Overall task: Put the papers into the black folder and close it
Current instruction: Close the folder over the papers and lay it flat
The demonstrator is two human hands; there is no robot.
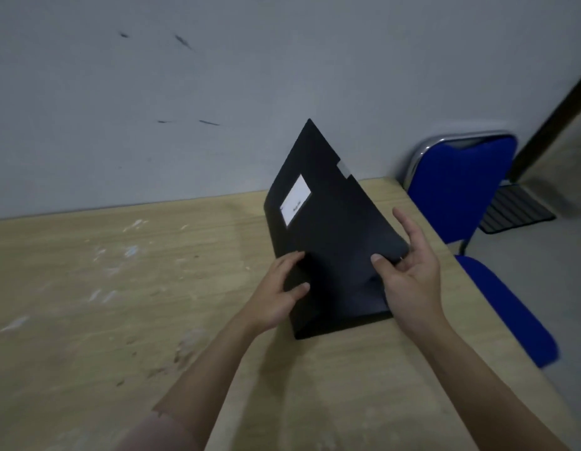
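Right now your black folder [331,229] stands tilted on the wooden table [103,288], near the right edge and close to the wall. Its lower edge rests on the tabletop while the top corner leans up and away from you, reaching above the line where table meets wall. A white label [295,200] sits on the upper part of the cover facing you, with small dark print too blurred to read. A small grey tab [344,167] shows on the folder's upper right edge. No loose papers show outside the folder, and whether any lie inside it you cannot tell from this angle.

Your left hand [279,294] grips the folder's lower left edge, thumb and a fingertip on the front of the cover and the other fingers hidden behind it. Your right hand [409,271] is at the lower right corner: the thumb presses onto the front of the cover, the fingers are spread and reach up along the right edge, and the cover bends slightly there.

Beyond the folder, the tabletop is scuffed with pale marks. A grey wall [217,92] with a few dark streaks rises behind it. A blue chair [461,190] with a chrome frame stands just past the table's right edge.
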